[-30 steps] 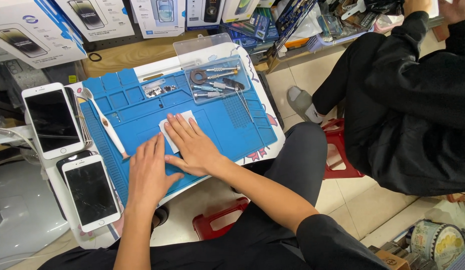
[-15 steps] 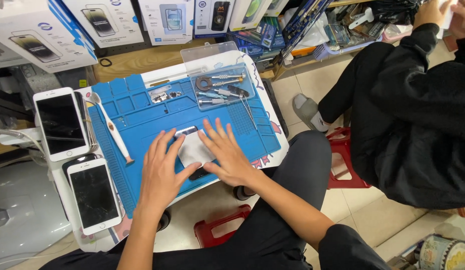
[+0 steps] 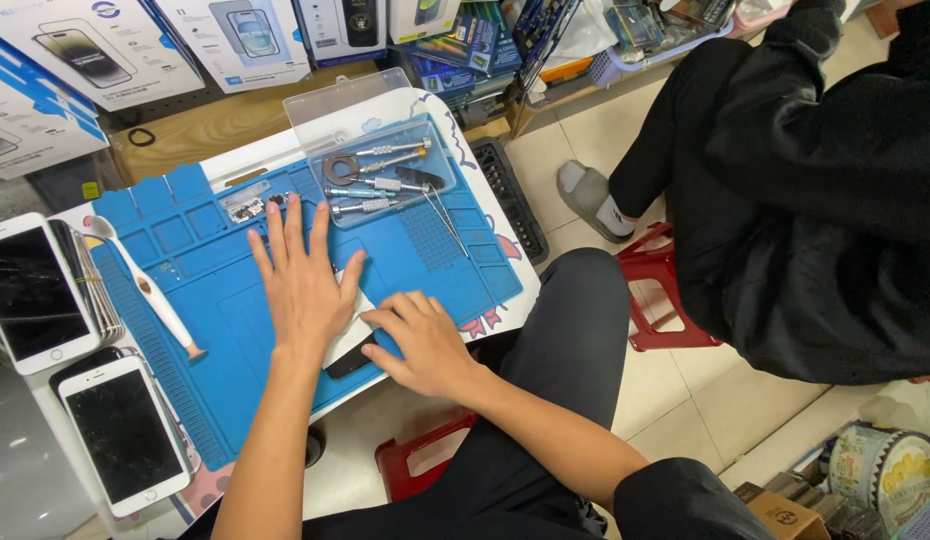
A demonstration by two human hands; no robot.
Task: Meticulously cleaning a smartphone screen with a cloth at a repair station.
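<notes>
Two hands press a small white-backed phone (image 3: 350, 335) onto the blue mat (image 3: 215, 300). Left hand (image 3: 303, 285) lies flat, fingers spread, gripping nothing; right hand (image 3: 425, 345) curls loosely over the phone's near edge beside it.

A phone repair shop: a small table with a blue work mat (image 3: 225, 330), a clear tray of screwdrivers and tweezers (image 3: 385, 180), white phones (image 3: 120, 435) with cracked screens at its edge, boxed phones (image 3: 95, 40) stacked behind, and red plastic stools (image 3: 665, 290) on tile.
</notes>
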